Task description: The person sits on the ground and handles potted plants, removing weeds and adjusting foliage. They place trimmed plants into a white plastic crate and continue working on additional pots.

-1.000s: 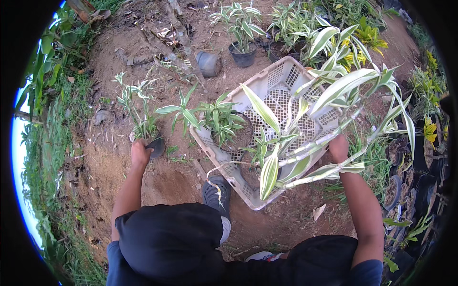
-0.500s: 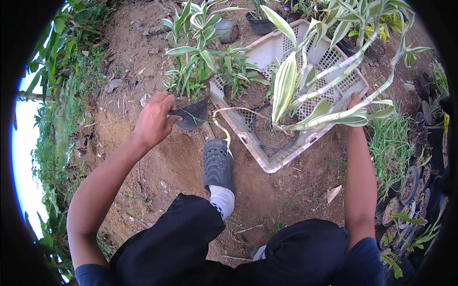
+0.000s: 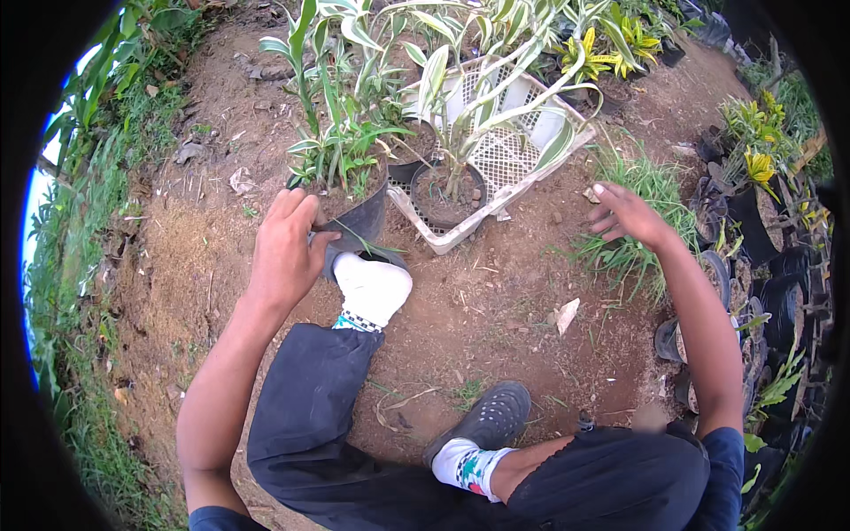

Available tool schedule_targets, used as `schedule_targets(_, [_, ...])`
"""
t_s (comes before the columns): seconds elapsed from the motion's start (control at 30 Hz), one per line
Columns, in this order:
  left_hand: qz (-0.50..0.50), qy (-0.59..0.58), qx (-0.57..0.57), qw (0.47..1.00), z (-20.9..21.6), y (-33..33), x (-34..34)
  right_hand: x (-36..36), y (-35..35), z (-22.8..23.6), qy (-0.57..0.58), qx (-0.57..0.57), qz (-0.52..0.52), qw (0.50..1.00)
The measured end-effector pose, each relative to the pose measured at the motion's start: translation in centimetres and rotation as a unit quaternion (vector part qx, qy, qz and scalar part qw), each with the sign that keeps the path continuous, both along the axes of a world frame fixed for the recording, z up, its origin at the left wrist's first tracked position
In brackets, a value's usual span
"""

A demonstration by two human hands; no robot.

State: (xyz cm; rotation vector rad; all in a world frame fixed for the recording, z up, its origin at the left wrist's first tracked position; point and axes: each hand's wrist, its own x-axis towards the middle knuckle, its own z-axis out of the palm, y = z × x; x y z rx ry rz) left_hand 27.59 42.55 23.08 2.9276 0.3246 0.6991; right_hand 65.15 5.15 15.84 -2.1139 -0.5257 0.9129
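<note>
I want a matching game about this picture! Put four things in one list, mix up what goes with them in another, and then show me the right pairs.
Column 1
1. Left hand
2. Right hand
3. Crate
4. Nearer clog

Column 2
A. Dark grey, on a foot
B. Holding nothing, beside the green grass
C. Gripping the edge of a dark pot
D. Whitish, with a mesh bottom

Right pairs
1-C
2-B
3-D
4-A
</note>
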Motion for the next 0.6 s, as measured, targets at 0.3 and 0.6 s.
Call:
schedule_targets(0.3, [0.127,-0.042,-0.116,0.984,1.8,-19.4,-12.9,-12.4,-7.1,15.3,-0.003,0.035,0.201,0.979])
schedule_targets(0.6, [0.097,-0.164,-0.122,0.974,-1.1,-24.0,-16.0,-22.3,-1.8,12.2,-0.048,0.03,0.371,0.927])
